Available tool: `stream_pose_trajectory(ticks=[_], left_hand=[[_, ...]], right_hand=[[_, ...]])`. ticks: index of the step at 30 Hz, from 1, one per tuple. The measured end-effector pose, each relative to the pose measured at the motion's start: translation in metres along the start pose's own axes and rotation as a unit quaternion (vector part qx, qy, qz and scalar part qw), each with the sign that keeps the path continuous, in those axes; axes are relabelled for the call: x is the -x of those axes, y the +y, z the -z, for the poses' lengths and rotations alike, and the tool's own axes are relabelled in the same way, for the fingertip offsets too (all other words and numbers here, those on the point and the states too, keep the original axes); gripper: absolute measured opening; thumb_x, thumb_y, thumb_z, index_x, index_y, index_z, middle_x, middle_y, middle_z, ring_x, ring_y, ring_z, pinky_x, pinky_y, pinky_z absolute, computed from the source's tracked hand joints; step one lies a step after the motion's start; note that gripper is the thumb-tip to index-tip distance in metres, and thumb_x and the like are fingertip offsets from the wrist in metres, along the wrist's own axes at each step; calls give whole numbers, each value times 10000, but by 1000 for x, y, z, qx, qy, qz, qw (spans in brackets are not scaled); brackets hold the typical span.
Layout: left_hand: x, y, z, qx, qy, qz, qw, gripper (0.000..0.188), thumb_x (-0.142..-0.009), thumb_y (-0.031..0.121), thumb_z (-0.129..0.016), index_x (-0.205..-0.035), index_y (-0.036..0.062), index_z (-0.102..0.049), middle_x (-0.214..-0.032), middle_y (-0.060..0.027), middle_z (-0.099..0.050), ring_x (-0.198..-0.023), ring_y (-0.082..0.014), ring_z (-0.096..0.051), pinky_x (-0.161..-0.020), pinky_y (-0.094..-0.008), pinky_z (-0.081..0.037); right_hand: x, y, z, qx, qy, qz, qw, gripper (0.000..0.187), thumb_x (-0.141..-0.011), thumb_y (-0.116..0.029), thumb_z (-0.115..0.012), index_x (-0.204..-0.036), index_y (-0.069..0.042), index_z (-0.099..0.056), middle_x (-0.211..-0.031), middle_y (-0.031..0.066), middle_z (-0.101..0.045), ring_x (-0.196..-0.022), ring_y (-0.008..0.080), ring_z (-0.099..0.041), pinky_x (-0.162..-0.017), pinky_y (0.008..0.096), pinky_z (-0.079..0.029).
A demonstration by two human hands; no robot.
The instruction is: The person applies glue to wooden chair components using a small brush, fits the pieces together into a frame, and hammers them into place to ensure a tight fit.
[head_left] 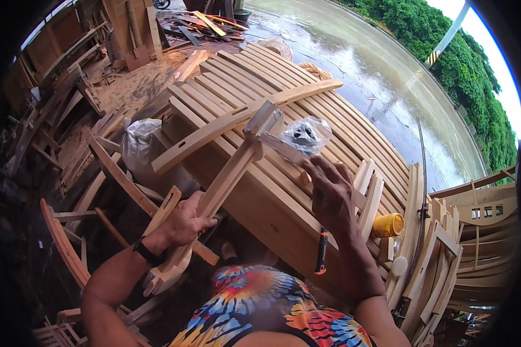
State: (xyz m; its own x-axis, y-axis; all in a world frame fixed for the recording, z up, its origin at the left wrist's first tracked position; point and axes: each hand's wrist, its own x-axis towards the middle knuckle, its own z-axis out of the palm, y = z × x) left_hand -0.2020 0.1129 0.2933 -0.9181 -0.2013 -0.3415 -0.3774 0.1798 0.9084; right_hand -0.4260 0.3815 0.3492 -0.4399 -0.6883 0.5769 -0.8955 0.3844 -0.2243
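Note:
My left hand (182, 222) is wrapped round a long pale wooden chair leg (228, 173), which slants up and away over the stacked slats. At its far end the leg has a short angled joint (264, 120). My right hand (333, 188) is closed on the near end of a flat greyish strip (286, 151), whose other end meets the leg near that joint. Whether the strip is a blade or a sheet, I cannot tell. Just beyond the strip sits a clear plastic bag (307, 134) with dark contents. A curved, slotted wooden rail (214, 134) lies across the slats behind the leg.
Stacked wooden slats (353, 130) form the work surface. An orange-and-black handled tool (321, 251) hangs at its near edge. A yellow jar (388, 225) lies on its side at right, near a white round lid (399, 266). Curved wooden parts (118, 173) crowd the left.

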Motion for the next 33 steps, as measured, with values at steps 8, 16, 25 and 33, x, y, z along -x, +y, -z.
stream_pose_trajectory(ticks=[8, 16, 25, 33], left_hand=[[-5, -5, 6, 16, -5, -9, 1000, 539, -899, 175, -741, -1338, -31, -504, -869, -79, -671, -706, -126, -623, -639, -318, -528], [-2, 1, 12, 22, -25, -3, 999, 415, -927, 121, -737, -1247, 17, -496, -857, -13, -588, -680, -74, -577, -605, -257, -497], [-4, -1, 20, 59, -40, 18, 997, 426, -932, 121, -728, -1268, 34, -481, -851, -14, -595, -696, -79, -588, -615, -255, -506], [-6, 4, 21, 58, -62, 11, 996, 455, -940, 111, -711, -1312, 27, -462, -841, -8, -580, -695, -70, -584, -627, -243, -513]], right_hand=[[1, -14, 27, 44, -1, -15, 999, 483, -805, 65, -654, -1253, -98, -733, -1252, 154, -710, -1049, 347, -653, -967, 451, -515], [-11, -24, 0, 58, -1, -12, 998, 456, -845, 32, -649, -1273, -109, -720, -1263, 136, -703, -1024, 335, -640, -951, 468, -499], [-10, -42, 19, 45, -19, -28, 998, 387, -898, 16, -623, -1258, -84, -724, -1201, 138, -735, -991, 334, -689, -889, 439, -557], [-52, -19, 15, 70, 17, -97, 993, 385, -935, -15, -559, -1286, -92, -699, -1111, 186, -748, -946, 373, -734, -827, 461, -580]])
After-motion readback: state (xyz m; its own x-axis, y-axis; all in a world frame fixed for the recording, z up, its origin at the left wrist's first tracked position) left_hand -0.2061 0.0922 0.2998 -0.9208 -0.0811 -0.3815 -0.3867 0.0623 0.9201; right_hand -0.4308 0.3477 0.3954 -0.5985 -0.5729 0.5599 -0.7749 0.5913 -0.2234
